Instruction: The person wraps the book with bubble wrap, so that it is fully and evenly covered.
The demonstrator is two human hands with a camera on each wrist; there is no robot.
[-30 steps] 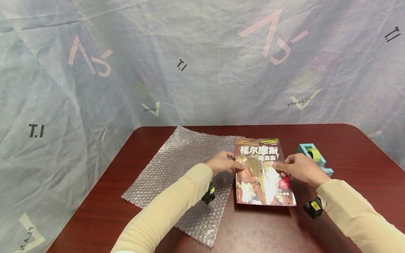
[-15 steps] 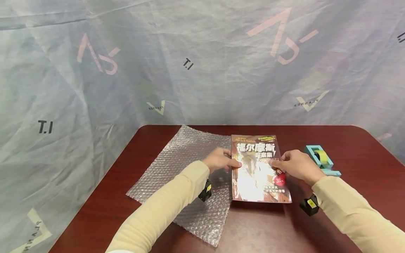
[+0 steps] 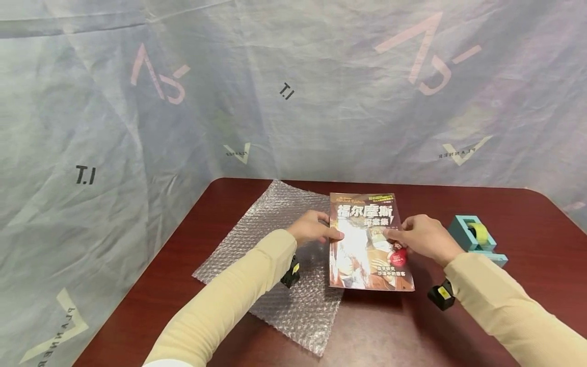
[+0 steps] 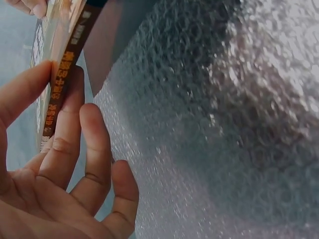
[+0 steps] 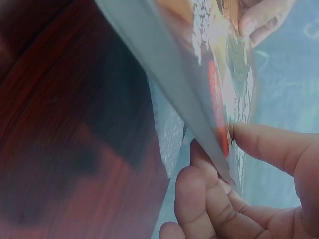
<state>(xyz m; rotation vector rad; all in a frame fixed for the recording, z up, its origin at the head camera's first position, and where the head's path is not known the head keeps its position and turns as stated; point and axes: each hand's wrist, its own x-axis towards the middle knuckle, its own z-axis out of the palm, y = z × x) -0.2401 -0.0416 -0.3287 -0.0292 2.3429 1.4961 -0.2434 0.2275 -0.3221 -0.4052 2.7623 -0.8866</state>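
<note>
A glossy book with a brown illustrated cover and large white Chinese characters is held above the table by both hands. My left hand pinches its left edge, thumb on the cover; in the left wrist view the thumb and forefinger close on the dark spine with orange lettering, while the other fingers stay loose. Along the right edge, my right hand grips with thumb on the cover and fingers beneath, as the right wrist view shows. A sheet of bubble wrap lies flat on the table, partly under the book's left side.
A turquoise tape dispenser with a yellow-green roll stands right of the right hand. The dark red wooden table ends at a grey printed fabric backdrop behind and to the left.
Both hands have carried the book leftward, nearer to and partly over the bubble wrap, away from the tape dispenser. The head view has turned slightly to the left.
</note>
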